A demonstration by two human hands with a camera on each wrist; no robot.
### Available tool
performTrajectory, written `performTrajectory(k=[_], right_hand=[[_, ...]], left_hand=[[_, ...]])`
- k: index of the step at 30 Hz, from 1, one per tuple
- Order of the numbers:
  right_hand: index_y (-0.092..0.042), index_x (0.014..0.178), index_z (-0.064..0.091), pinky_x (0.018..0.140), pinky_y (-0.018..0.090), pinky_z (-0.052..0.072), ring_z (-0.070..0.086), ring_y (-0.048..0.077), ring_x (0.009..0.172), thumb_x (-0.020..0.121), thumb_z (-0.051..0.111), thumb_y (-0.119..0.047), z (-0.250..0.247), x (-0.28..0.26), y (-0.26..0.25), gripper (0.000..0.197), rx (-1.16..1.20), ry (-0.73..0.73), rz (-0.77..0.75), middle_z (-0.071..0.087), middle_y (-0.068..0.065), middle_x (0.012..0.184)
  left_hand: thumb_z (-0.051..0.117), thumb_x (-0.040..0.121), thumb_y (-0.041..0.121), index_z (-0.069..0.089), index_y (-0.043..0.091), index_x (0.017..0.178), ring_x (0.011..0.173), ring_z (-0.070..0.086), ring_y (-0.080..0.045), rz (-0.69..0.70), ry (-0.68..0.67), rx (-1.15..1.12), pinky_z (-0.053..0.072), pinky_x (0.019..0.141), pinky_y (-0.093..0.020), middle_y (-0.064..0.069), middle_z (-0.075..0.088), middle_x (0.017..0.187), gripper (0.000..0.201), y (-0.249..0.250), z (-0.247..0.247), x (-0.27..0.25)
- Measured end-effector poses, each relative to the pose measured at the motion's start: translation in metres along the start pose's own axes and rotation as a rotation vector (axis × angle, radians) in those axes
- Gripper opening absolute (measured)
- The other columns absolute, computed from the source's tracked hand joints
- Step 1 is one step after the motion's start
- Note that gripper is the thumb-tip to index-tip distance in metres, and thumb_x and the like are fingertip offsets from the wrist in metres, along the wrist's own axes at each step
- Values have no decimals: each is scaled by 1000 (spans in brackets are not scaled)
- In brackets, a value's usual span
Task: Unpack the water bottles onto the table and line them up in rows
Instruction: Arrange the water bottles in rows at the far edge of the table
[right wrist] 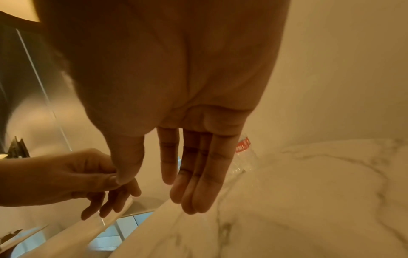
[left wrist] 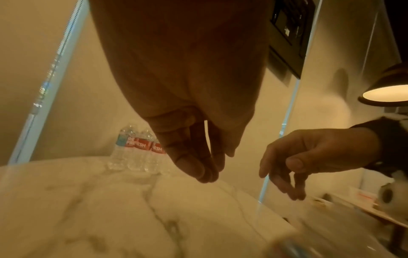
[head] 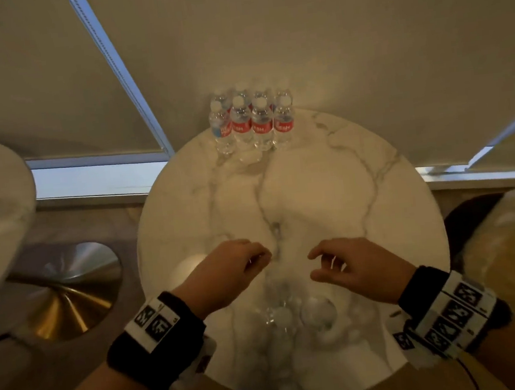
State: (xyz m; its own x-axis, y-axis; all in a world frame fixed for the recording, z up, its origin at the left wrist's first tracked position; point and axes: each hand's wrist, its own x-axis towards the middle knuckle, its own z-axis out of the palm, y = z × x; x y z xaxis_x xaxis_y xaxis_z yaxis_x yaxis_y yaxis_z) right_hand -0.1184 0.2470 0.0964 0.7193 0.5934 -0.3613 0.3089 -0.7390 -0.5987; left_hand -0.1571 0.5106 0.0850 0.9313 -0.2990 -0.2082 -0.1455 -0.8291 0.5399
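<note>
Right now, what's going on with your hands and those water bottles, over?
Left hand and right hand empty, fingers loose, above the marble table. Water bottles upright in rows at far edge. More bottles, blurred, near edge. Nothing in the way.

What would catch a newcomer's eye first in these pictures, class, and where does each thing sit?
First, the cluster of water bottles with red labels, standing upright in tight rows at the far edge of the round marble table. Next, the two empty hands over the near part of the table: the left hand and right hand, fingers loosely curled, holding nothing. Between the wrists, more bottles show blurrily from above.
</note>
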Motion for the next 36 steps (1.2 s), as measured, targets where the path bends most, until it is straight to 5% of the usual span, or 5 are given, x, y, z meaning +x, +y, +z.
performTrajectory(k=[6,9,14,19,36], right_hand=[[-43,117,57,74,15,46,56,2,85,79,58,-70,56,-45,-11,46,-47,33,69,50,-17,102],[-41,121,53,67,11,39,53,2,80,84,63,-57,73,-57,-17,41,-58,96,120,45,-13,105],[-33,118,55,73,24,45,56,9,80,91,61,-43,80,-60,-20,30,-91,192,136,47,-12,99],[-28,116,55,75,28,46,58,16,84,93,58,-41,48,-38,-8,27,-90,197,145,50,-9,97],[-11,125,53,84,36,43,58,36,107,96,55,-32,-193,260,101,35,-164,383,180,58,16,118]], left_hand=[[54,87,64,69,31,109,78,62,-6,83,-83,-152,53,76,-23,10,62,96,43,22,29,-42],[67,78,63,63,28,113,78,59,-11,129,-131,-118,52,74,-25,7,54,106,50,28,44,-49],[70,85,37,56,17,104,83,55,-22,125,-178,-41,39,70,-28,0,49,104,31,30,49,-40],[71,83,36,60,17,106,81,47,-12,103,-150,-40,36,71,-22,7,43,96,32,29,35,-8],[75,84,30,69,23,108,77,50,-5,-66,193,-137,36,69,-7,7,54,102,26,12,-22,194]])
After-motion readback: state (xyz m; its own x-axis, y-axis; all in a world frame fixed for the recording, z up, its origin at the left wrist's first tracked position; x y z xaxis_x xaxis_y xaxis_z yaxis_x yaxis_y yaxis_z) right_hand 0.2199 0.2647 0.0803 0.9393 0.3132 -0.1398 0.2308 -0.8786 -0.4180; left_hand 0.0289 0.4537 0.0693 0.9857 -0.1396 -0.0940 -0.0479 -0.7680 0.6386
